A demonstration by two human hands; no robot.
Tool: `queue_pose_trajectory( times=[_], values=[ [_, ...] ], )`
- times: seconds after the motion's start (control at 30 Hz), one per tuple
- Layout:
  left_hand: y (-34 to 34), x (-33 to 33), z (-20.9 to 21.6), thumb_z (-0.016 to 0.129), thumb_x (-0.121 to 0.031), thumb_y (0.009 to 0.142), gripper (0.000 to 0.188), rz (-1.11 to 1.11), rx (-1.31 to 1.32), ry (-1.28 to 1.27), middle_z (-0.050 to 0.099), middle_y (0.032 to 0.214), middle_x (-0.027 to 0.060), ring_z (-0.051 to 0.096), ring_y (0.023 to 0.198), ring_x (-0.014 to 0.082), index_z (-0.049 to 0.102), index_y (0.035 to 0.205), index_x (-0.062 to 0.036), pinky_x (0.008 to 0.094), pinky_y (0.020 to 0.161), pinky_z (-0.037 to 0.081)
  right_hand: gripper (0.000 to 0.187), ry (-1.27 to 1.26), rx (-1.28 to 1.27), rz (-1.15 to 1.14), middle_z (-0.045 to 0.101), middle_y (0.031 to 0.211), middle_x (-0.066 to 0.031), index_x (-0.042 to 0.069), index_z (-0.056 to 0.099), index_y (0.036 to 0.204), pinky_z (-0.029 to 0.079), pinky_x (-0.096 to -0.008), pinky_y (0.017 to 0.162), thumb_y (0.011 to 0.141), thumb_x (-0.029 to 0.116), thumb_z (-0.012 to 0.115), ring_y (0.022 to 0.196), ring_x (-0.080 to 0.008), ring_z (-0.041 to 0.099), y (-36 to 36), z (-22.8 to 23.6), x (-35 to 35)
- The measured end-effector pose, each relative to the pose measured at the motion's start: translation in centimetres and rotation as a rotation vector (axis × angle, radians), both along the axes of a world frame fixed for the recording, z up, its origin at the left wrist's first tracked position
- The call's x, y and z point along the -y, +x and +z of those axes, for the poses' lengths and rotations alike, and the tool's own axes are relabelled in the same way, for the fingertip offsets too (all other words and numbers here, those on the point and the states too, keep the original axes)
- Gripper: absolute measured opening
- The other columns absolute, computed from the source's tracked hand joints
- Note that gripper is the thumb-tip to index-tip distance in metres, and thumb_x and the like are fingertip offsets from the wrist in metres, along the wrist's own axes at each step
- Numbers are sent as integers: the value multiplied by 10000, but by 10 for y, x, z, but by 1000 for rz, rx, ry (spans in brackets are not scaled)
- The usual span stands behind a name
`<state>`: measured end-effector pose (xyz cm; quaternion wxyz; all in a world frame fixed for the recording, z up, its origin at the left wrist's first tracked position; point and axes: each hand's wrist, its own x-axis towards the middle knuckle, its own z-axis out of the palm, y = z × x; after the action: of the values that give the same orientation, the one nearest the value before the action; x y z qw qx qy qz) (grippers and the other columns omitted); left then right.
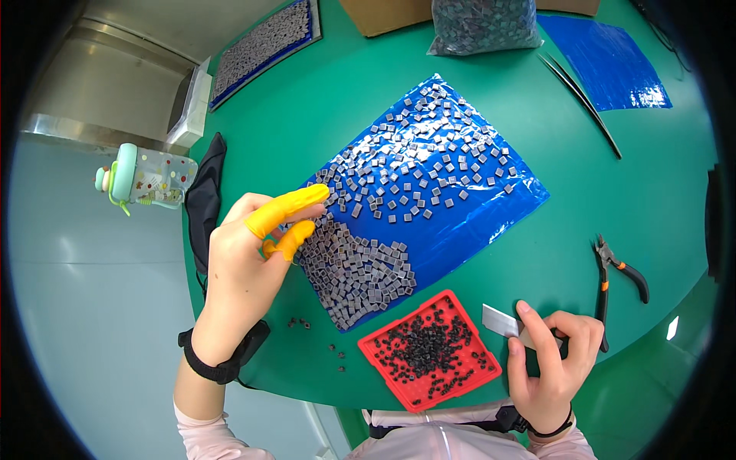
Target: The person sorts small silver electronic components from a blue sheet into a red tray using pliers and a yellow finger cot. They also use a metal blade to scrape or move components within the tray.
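Observation:
My left hand point(257, 245), with yellow finger cots on thumb and forefinger, is over the left edge of a blue plastic sheet point(452, 245). Its fingertips are apart and I see nothing between them. Beneath and beside them lies a dense heap of small grey square pieces point(356, 268); more such pieces point(406, 184) are spread loosely over the sheet's far half. My right hand point(556, 368) pinches a flat, pale grey rectangular plate point(500, 320) at the near right. Next to that plate sits a red tray point(369, 353) holding many tiny black parts point(429, 349).
Right of my right hand lie side cutters point(609, 264); tweezers point(586, 107) rest farther back. A bag of grey pieces point(487, 27), a cardboard box point(383, 15) and a second blue sheet point(606, 61) are at the back. A bottle point(157, 176) and black cloth point(203, 203) lie left.

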<state>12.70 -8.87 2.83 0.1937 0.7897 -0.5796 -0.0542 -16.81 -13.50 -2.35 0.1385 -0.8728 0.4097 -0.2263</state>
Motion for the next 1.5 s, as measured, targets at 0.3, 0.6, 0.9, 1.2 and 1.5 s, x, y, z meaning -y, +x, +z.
queue_pose_trajectory(
  times=[0.3,0.6,0.9,1.2,1.5],
  values=[
    [0,-4,-6,688,44,751,344,-40,12,10,615,833,88,592,718,216,700,1064,-100,293,591,485,381,-21,22,-11,472,873,-72,81,676,1078,348,-349,668,698,73,672,786,-246,416,2,0,0],
    [5,-21,5,699,64,688,359,-58,165,-83,634,775,81,591,721,218,705,1013,-91,293,580,473,380,-46,32,24,473,870,-76,75,674,1079,349,-339,663,700,61,673,790,-240,422,-1,-4,0],
    [-54,-117,24,796,-8,617,262,300,-66,22,635,708,36,587,648,177,743,862,-87,267,534,459,343,27,145,-32,500,997,-119,19,645,1089,402,-359,758,749,68,638,913,-265,475,-6,-1,-8],
    [-78,-120,-32,667,39,783,263,728,-300,-247,662,874,61,626,730,130,664,1044,7,232,641,482,600,-37,-16,-343,411,1398,-141,100,506,1327,257,-458,1086,752,123,673,1336,-326,347,-36,8,26],
    [-76,-112,-47,654,50,776,173,740,-203,-310,587,835,33,543,661,122,682,939,-2,225,593,438,458,-94,-46,-284,535,1248,-103,68,557,1262,373,-397,999,811,20,618,1175,-282,481,-54,-5,33]
  ],
)
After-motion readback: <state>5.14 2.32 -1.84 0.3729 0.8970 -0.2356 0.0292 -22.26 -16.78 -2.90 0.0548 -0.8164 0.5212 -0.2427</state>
